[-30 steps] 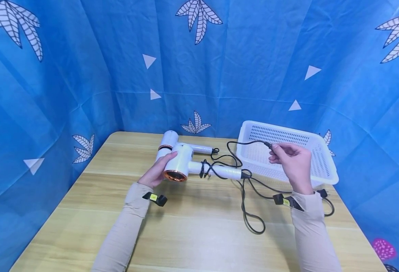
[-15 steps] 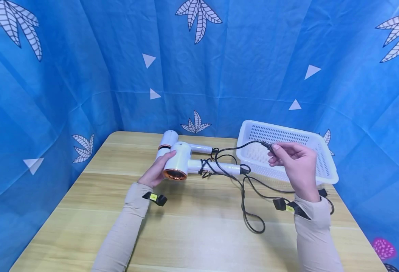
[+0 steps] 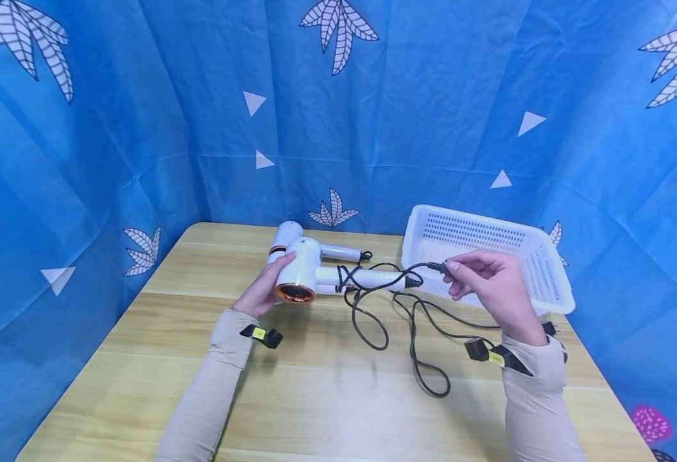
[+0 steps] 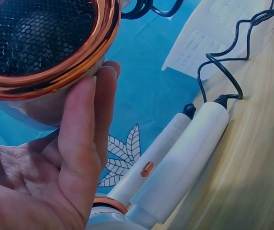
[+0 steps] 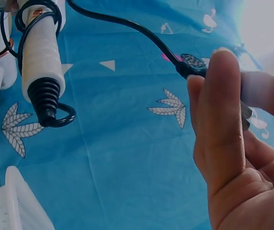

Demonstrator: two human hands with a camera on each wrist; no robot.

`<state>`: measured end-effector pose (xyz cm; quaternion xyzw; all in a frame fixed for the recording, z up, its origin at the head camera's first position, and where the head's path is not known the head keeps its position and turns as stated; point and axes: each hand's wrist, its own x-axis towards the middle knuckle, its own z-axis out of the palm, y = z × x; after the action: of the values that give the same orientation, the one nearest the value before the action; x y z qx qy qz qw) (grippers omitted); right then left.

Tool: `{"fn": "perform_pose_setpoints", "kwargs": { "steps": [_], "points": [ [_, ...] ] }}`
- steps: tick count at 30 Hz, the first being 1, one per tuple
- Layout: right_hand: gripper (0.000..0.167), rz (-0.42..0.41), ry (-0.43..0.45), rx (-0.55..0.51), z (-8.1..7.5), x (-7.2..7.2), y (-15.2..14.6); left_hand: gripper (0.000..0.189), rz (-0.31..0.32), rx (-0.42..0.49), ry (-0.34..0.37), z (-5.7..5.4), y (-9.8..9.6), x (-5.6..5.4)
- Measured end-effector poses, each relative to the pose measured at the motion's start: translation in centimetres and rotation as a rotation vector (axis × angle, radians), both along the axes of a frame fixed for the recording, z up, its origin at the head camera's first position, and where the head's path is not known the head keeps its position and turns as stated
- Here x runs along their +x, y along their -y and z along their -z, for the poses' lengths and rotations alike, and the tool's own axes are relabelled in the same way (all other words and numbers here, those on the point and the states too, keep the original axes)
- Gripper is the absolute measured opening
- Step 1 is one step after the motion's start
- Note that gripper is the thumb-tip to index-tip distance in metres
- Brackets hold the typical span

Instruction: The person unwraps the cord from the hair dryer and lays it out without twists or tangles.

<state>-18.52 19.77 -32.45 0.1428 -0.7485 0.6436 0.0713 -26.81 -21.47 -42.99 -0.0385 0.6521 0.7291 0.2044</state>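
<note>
A white hair dryer [image 3: 305, 264] with a copper-coloured ring is gripped round its body by my left hand [image 3: 263, 289], above the table. Its handle [image 3: 373, 278] points right, with turns of black cord [image 5: 39, 21] wound round it. My right hand [image 3: 491, 285] pinches the plug end [image 5: 189, 68] of that cord between thumb and fingers, right of the handle tip. A slack cord loop [image 3: 385, 340] hangs below the handle. Behind the held dryer lie two more white hair dryers, whose handles [image 4: 180, 158] show side by side in the left wrist view; one is mostly hidden in the head view.
A white perforated plastic basket [image 3: 412, 240] stands at the back right, behind my right hand. Another black cord [image 3: 412, 346] lies looped on the wooden table [image 3: 338, 410], running right to a plug [image 3: 548, 328] near my right wrist. Blue patterned cloth [image 3: 430, 96] surrounds the table.
My right hand has moved left and slightly down with the plug end. The cord has come round the handle and now sags in a loop below it. My left hand has barely moved.
</note>
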Motion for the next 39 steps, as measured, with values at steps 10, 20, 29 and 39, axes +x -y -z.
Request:
{"fn": "perform_pose_setpoints", "kwargs": {
  "steps": [10,20,29,39],
  "points": [
    [0.022,-0.123,0.075,0.167,0.5,-0.6,-0.4,0.088,-0.016,0.007,0.004,0.0,0.2,-0.2],
    [0.025,-0.169,0.141,0.274,1.3,-1.4,-0.9,0.083,-0.035,0.052,-0.007,-0.3,0.4,-0.1],
    [0.030,-0.141,0.237,0.293,2.3,-2.6,-1.4,0.086,-0.035,0.072,-0.017,-0.6,0.5,0.0],
    [0.034,-0.101,0.257,0.290,3.0,-3.6,-2.0,0.087,-0.022,0.068,-0.026,-0.3,0.7,-0.2]
  ]
}}
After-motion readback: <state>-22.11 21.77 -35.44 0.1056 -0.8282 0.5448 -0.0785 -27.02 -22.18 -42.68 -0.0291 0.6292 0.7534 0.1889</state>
